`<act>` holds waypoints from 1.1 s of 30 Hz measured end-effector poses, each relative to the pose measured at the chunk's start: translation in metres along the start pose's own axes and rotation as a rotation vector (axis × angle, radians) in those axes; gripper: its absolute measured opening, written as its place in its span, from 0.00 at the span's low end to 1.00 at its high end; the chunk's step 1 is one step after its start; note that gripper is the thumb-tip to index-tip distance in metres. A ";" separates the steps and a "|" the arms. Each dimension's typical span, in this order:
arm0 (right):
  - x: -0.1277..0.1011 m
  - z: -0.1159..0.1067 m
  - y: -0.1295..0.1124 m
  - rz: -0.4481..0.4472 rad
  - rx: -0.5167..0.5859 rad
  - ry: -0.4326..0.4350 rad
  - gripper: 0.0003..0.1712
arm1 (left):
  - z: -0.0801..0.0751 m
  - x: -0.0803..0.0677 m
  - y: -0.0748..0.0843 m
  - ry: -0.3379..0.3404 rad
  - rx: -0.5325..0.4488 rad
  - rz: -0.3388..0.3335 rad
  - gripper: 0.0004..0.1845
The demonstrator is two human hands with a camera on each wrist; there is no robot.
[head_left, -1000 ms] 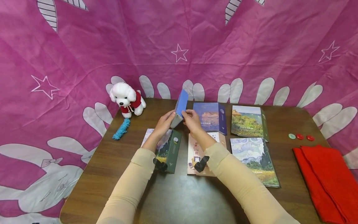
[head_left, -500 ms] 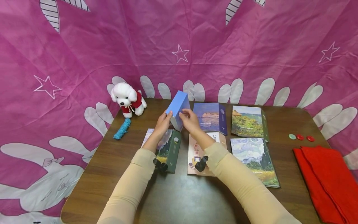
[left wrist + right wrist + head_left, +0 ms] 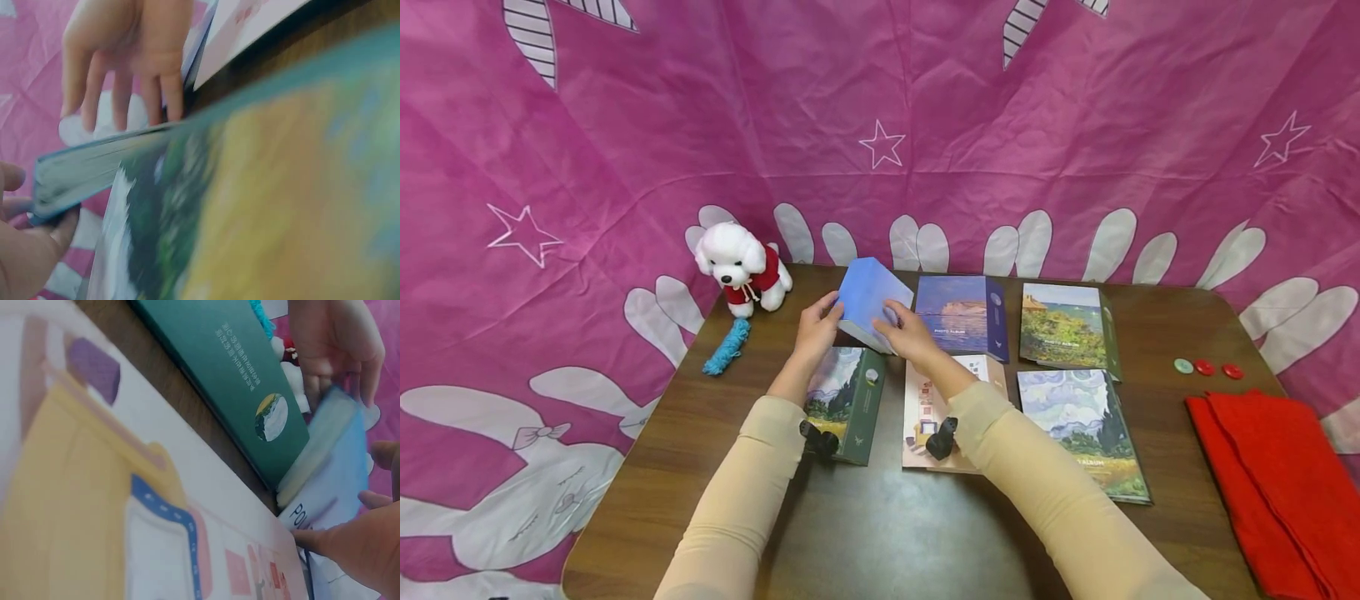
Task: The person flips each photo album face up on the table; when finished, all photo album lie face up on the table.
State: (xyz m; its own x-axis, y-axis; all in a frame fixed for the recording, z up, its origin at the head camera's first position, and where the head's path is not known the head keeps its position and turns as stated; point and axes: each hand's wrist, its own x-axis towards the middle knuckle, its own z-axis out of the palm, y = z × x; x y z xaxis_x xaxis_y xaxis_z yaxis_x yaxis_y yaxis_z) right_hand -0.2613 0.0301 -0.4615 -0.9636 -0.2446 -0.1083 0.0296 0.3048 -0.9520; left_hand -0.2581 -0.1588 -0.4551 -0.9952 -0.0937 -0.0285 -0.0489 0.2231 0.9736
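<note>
A tilted blue album is in the person's hands just left of the sea-cliff photo album, its page edges facing the person (lettering starting "POL" shows on one cover in the right wrist view, the rest hidden). The left hand grips its left edge between thumb and fingers. The right hand lies against the cover nearer the sea-cliff album, fingers loosely extended, thumb touching it.

Directly in front of the sea-cliff album lies a peach illustrated album; to its front left, a green-spined cypress album; to its front right, a cypress-and-clouds album. Right of it lies a cottage-garden album. Well left stand a white plush dog and, lying nearer the person, a turquoise yarn bundle. Well right are red discs, a pale green disc and a folded red cloth.
</note>
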 end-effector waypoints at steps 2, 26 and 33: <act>0.000 0.001 0.001 -0.001 0.011 -0.007 0.34 | -0.006 0.003 -0.002 0.013 0.059 -0.037 0.26; -0.018 -0.029 -0.002 -0.092 -0.093 0.032 0.39 | -0.010 0.005 0.002 -0.064 0.208 0.014 0.32; -0.030 -0.059 -0.006 -0.073 -0.056 0.086 0.38 | 0.014 -0.006 0.017 -0.023 0.255 0.170 0.29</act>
State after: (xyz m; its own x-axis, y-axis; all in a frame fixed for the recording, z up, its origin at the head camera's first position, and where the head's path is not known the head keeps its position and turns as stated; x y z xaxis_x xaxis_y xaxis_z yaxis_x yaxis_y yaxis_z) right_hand -0.2478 0.0895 -0.4353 -0.9819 -0.1892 -0.0121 -0.0541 0.3403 -0.9388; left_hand -0.2539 -0.1409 -0.4420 -0.9924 -0.0129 0.1223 0.1019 0.4703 0.8766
